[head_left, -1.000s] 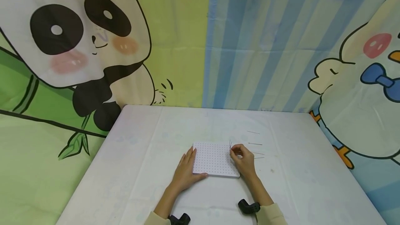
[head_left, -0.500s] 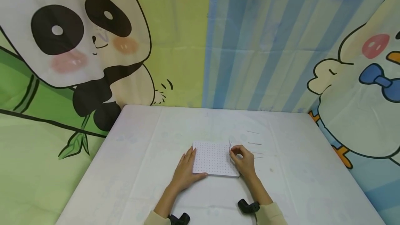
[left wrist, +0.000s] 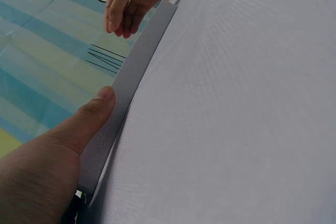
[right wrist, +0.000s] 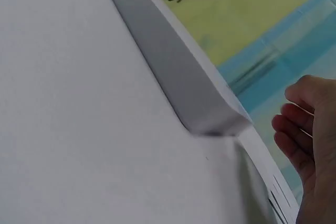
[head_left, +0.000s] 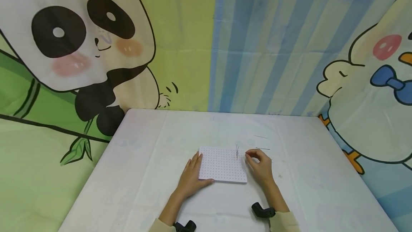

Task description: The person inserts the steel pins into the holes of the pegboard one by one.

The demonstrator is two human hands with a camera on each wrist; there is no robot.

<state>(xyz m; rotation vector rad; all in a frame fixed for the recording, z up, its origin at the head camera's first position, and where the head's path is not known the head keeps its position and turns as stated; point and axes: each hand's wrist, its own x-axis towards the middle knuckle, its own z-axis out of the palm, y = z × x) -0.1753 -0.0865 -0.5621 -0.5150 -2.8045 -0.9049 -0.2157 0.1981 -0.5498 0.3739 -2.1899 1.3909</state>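
A white board with rows of small holes (head_left: 220, 167) lies on the table. My left hand (head_left: 190, 179) rests along its left edge with straight fingers, and its thumb presses the front side, as the left wrist view shows on the board's edge (left wrist: 134, 61). Several thin dark sticks (head_left: 237, 152) stand up from the board near its right edge; the left wrist view also shows these sticks (left wrist: 105, 59). Just right of the board, my right hand (head_left: 261, 165) hovers with loosely bent fingers and thumb close together. Nothing shows between its fingers in the right wrist view (right wrist: 307, 124).
More thin sticks lie on the white table (head_left: 154, 160) beyond and beside the right hand, one stick (head_left: 260, 136) farthest back and another stick (head_left: 264, 149) nearer. A cartoon-printed cloth (head_left: 180, 46) hangs behind the table. Black wrist devices (head_left: 263, 211) sit on both wrists.
My right hand has let go of a stick at the board and moved right, uncovering the upright sticks. The left hand and the board have stayed in place.
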